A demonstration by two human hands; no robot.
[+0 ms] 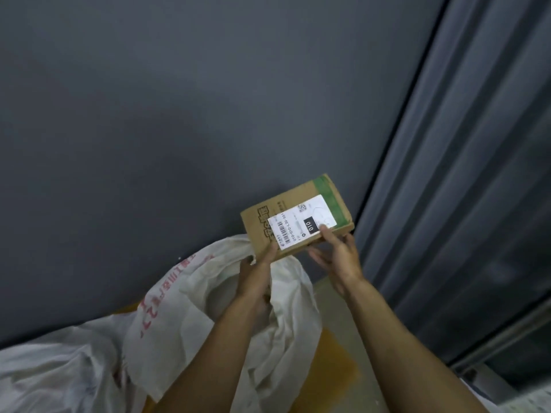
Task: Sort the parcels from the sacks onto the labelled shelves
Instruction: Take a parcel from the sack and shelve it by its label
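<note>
A small brown cardboard parcel [295, 216] with a green taped end and a white shipping label marked 010 is held up in front of a dark grey wall. My left hand [258, 272] grips its near left corner, thumb on top. My right hand [338, 257] holds its near right edge, thumb pressing on the label and fingers underneath. Just below the parcel stands an open white woven sack [190, 296] with red printing; what is inside it is hidden.
A second white sack [53, 371] lies at the lower left. The dark grey wall [179, 114] fills the background. A grey roller shutter [465, 189] runs along the right. Yellow-marked floor [337, 362] shows beside the sack.
</note>
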